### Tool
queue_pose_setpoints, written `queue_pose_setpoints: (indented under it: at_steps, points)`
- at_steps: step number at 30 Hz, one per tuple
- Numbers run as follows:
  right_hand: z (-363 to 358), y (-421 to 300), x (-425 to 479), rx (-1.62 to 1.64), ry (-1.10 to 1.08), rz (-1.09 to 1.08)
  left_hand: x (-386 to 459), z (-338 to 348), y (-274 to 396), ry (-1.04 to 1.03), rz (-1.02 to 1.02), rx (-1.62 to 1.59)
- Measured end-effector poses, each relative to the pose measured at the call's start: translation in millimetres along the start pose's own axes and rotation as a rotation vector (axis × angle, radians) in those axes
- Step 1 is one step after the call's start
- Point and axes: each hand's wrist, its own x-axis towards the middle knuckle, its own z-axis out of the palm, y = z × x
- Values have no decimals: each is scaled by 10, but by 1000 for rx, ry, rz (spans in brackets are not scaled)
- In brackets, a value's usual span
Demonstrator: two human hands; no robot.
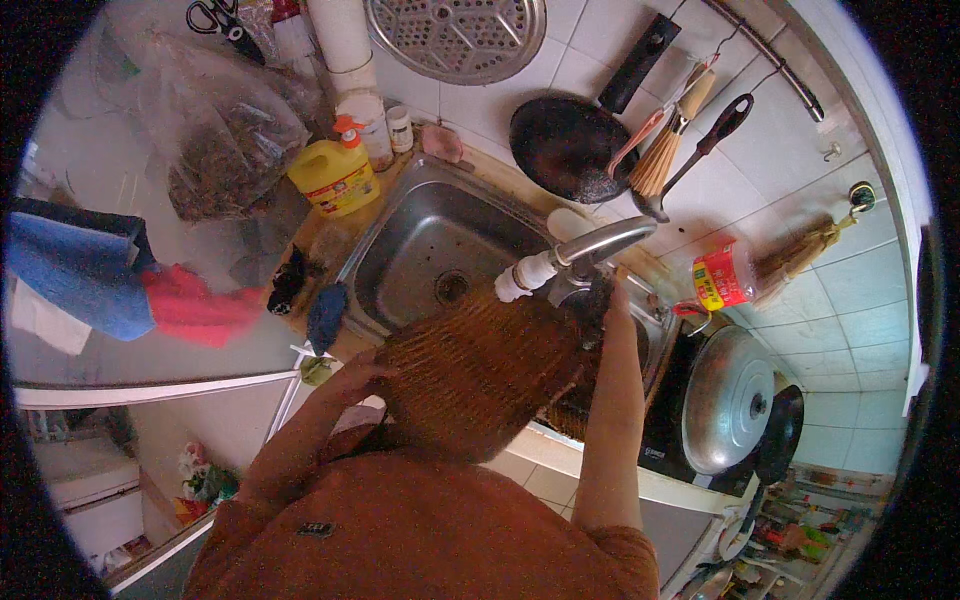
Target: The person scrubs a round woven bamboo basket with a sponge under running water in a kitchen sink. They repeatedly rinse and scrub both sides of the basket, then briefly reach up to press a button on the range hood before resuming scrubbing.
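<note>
A broad brown woven-looking item [480, 367] with ribbed rows is tilted in front of me, over the near side of the steel sink [409, 217]. It may be a basket; the picture does not settle it. My left hand [367, 379] grips its left edge. Beyond its right side, my right hand [616, 296] reaches to the base of the curved metal faucet [607, 240]. The fingers there are dark and partly hidden, so their grip is unclear. White wrapping [523, 277] covers the spout, just above the brown item.
A yellow pump jug [335, 176] stands left of the sink, with a blue cloth [327, 319] nearer me. A black frying pan [566, 146] and a bamboo brush [660, 154] hang on the tiled wall. At right, a metal lid [727, 401] sits over the black cooktop [667, 420].
</note>
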Motion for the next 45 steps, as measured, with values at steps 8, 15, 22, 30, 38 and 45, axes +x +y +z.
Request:
queue_pose_setpoints:
  at_steps: [8, 15, 22, 30, 38, 45]
  points:
    - [-269, -313, -440, -1190, 557, -602, 798, 483, 401, -31, 21, 463]
    - [643, 1543, -1175, -1192, 178, -865, 1094, 835, 494, 74, -35, 491]
    - [1401, 1927, -2042, -1369, -311, -1085, 1402, 292, -215, -20, -93, -267]
    - [971, 1479, -980, -1124, 356, -813, 1422, 607, -144, 120, 124, -181]
    - [979, 1816, -968, -1687, 330, -1115, 1171, 787, 43, 287, 121, 234]
    - [923, 1146, -635, -1302, 435, -1019, 1029, 686, 133, 265, 310, 578]
